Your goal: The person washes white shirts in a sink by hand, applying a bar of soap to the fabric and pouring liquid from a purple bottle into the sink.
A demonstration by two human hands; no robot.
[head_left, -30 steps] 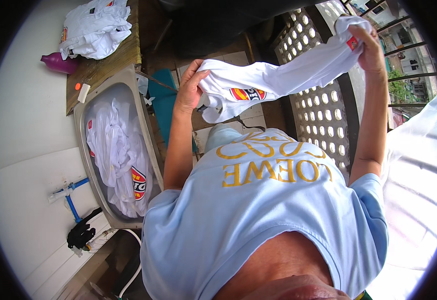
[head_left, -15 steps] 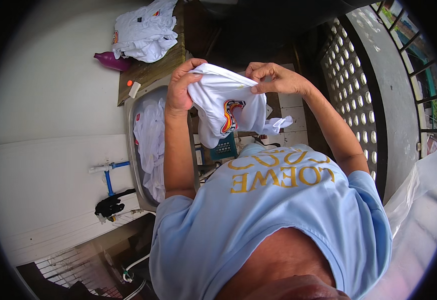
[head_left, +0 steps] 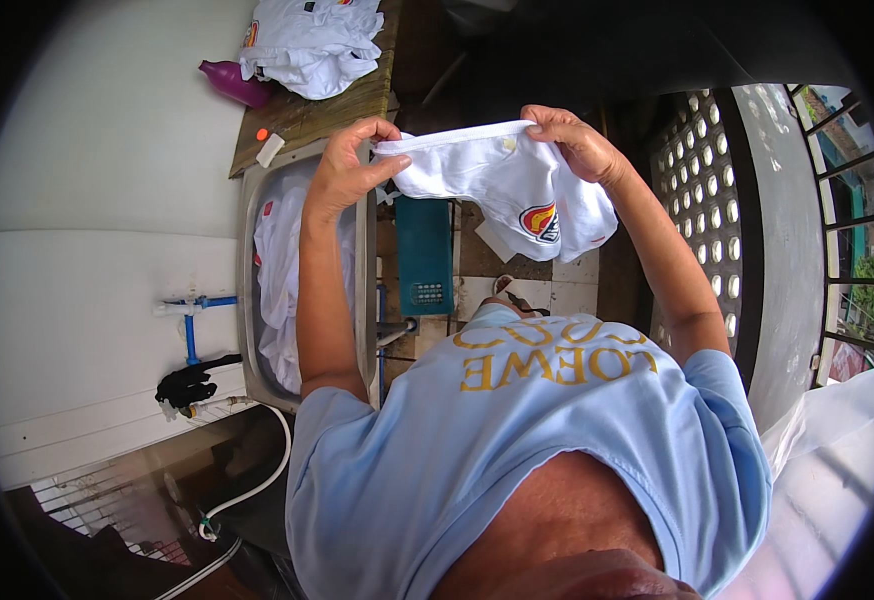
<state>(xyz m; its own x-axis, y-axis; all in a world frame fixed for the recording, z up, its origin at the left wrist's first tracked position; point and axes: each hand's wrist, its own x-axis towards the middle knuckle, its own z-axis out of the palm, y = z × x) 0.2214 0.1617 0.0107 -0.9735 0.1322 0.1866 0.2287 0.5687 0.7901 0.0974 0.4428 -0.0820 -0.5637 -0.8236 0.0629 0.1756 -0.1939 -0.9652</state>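
A white garment (head_left: 477,165) with a red, yellow and black emblem hangs between my hands, its hemmed edge pulled straight. My left hand (head_left: 347,170) pinches one end of that edge between thumb and fingers. At the other end, my right hand (head_left: 579,143) grips the hem, fingers closed on the cloth. A small yellowish spot shows just under the hem, nearer my right hand. Below and beside my left forearm, more white clothes (head_left: 292,270) lie in a metal sink (head_left: 250,225).
White clothes (head_left: 317,50) are piled on a wooden counter (head_left: 307,115), beside a purple bottle (head_left: 235,84). A white block-like object (head_left: 270,150) lies near the sink. A teal plastic piece (head_left: 424,240) is below the garment. A perforated wall (head_left: 702,190) stands on the right.
The garment's edge has been stretched wider and more level, and its emblem has swung right. My hands have moved farther apart. The view has shifted, uncovering more of the teal piece.
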